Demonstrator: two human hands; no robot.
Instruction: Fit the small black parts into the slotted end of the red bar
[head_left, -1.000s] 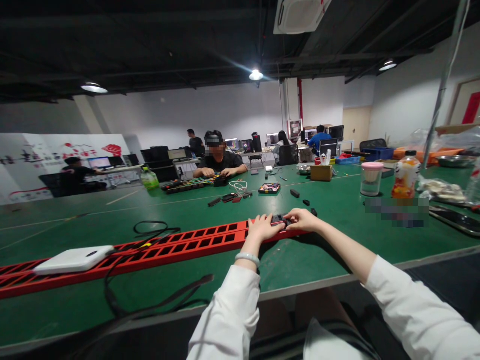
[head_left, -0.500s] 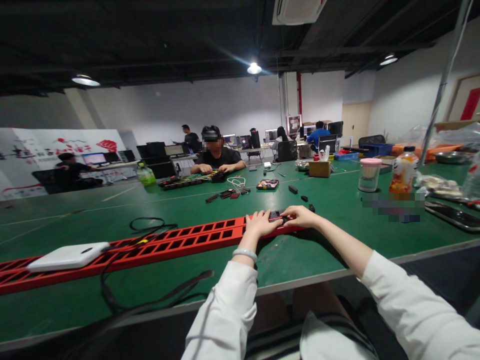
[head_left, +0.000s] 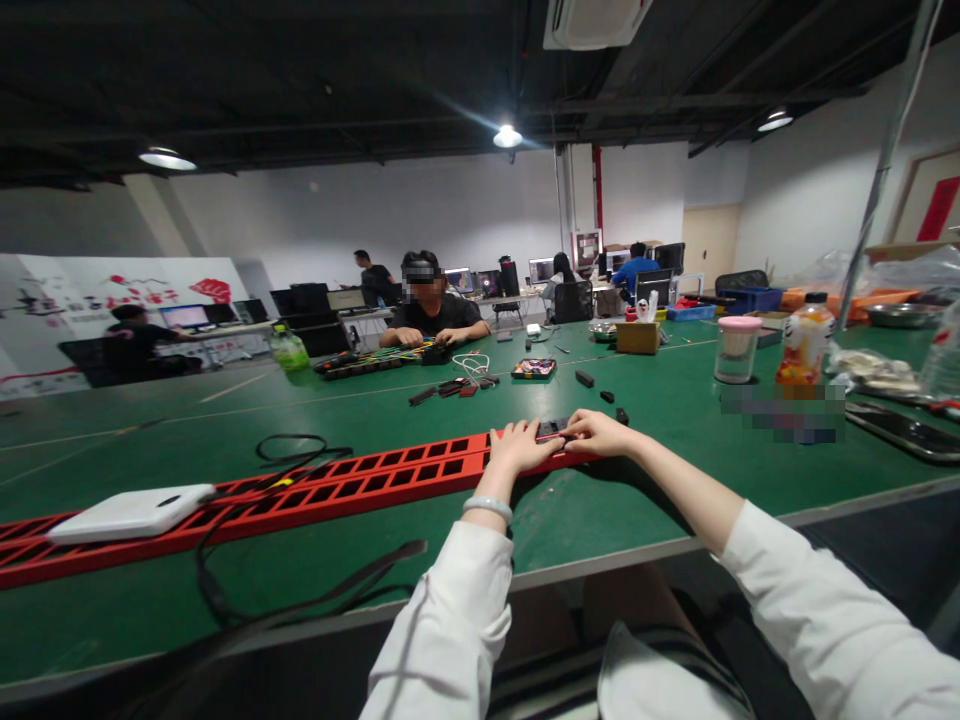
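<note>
A long red slotted frame (head_left: 390, 480) lies across the green table (head_left: 420, 540), with its right end under my hands. My left hand (head_left: 517, 447) rests on the frame with its fingers spread. Close beside it, my right hand (head_left: 598, 434) has its fingers drawn together at a dark part (head_left: 553, 428) on the frame's right end. What the right fingertips hold, if anything, is too small to make out. A white flat box (head_left: 135, 512) sits on the frame's left part, with a black cable (head_left: 289, 485) beside it.
Small black pieces (head_left: 584, 379) and a white cable (head_left: 474, 365) lie beyond the frame. A person (head_left: 435, 305) sits across the table. To the right stand a pink-lidded jar (head_left: 735, 352), an orange bottle (head_left: 804, 345) and a phone (head_left: 904, 432).
My hands stay at nearly the same place on the frame. The whole view has shifted very slightly.
</note>
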